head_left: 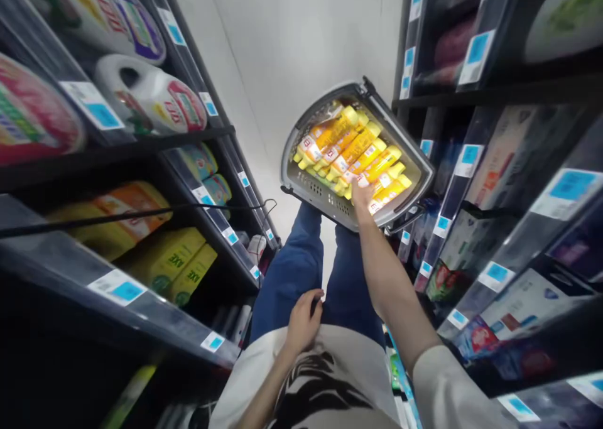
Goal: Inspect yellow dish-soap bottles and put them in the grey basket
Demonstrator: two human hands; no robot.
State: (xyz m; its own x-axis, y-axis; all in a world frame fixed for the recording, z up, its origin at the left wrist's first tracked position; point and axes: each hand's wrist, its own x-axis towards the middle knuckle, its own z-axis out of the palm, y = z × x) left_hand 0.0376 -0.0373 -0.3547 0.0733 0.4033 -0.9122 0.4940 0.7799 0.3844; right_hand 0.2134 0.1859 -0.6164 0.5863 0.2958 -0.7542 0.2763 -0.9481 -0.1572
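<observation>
The yellow bottles lie on their sides in the basket, side by side and slanting the same way, with more beneath the top row; laid like this, they probably pack closely and roll little. The right hand reaches over the basket's near rim and meets the bottles at that edge, but its fingers are blurred among them, so I cannot tell whether it grips one or only touches. The left hand lies by the lap, fingers loosely curled and nothing visible in its grasp, perhaps resting because the reach takes only one arm. The basket sits in the aisle just beyond the jeans, near the right-hand shelves, seemingly so that its open top faces the person within easy reach. Beyond it, pale floor runs on between the shelves. On the left, white jugs lie above yellow AXE packs, and a dark cable crosses in front; on the right, boxes fill the bays. Price tags line the shelf edges, presumably to mark the goods beside them.
</observation>
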